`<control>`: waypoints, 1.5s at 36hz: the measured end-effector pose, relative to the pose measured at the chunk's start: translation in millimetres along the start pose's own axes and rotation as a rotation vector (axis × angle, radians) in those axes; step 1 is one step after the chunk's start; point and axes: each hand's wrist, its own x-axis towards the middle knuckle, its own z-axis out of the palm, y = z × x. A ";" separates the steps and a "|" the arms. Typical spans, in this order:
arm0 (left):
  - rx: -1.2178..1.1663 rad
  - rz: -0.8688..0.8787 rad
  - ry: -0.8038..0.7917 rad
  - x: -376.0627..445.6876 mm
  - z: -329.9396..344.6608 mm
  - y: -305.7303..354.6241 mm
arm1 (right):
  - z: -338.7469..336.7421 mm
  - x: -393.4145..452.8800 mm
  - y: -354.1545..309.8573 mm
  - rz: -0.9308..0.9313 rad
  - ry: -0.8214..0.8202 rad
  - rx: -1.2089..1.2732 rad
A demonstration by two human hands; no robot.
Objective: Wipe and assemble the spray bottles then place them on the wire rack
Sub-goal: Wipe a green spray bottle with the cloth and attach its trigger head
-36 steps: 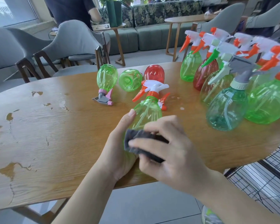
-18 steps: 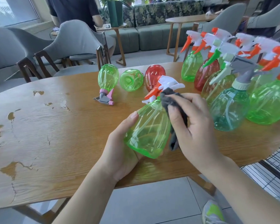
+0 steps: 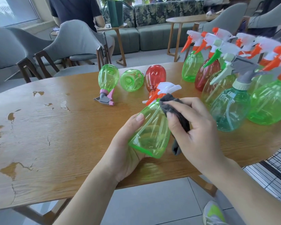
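Green translucent plastic, thin-walled and apparently empty: spray bottle (image 3: 150,130) being held tilted above the near edge of the wooden table (image 3: 55,135), base toward the camera, white-and-orange trigger head (image 3: 161,91) already fitted and pointing away. Left hand (image 3: 128,148) cupping the base and lower body from beneath, thumb lying along the left flank, fingers curled round the underside. Right hand (image 3: 195,127) pinching a grey cloth (image 3: 177,114) between thumb and fingers and pressing it against the bottle's shoulder, just below the trigger collar. Judged as light, likely to flex or dent under a hard squeeze, smooth and probably slippery to bare skin, less so under the cloth. Best purchase judged to be the wide lower body or the narrow neck beneath the collar; trigger lever better avoided as a carrying point. Lying on the far side of the table: green bottle with pink-and-grey trigger (image 3: 108,80), headless green bottle (image 3: 131,80) and red bottle (image 3: 155,77), all on their sides. Standing upright at right: cluster of assembled bottles (image 3: 230,109), close together and partly overlapping in view. Wire rack (image 3: 272,172) showing beyond the table's right edge, low down, well apart from the held bottle. Wiping judged under way; placing not yet begun.
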 end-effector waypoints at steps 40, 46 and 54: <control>-0.069 0.036 -0.068 -0.7 1.2 4.4 | 4.4 -4.1 -11.4 -0.070 0.031 0.030; -0.111 0.037 -0.046 -0.1 1.3 3.5 | 5.2 -9.6 -16.9 -0.156 0.023 -0.005; -0.201 -0.024 -0.046 -4.9 -0.7 4.3 | 22.0 -27.0 -28.4 -0.509 -0.084 -0.127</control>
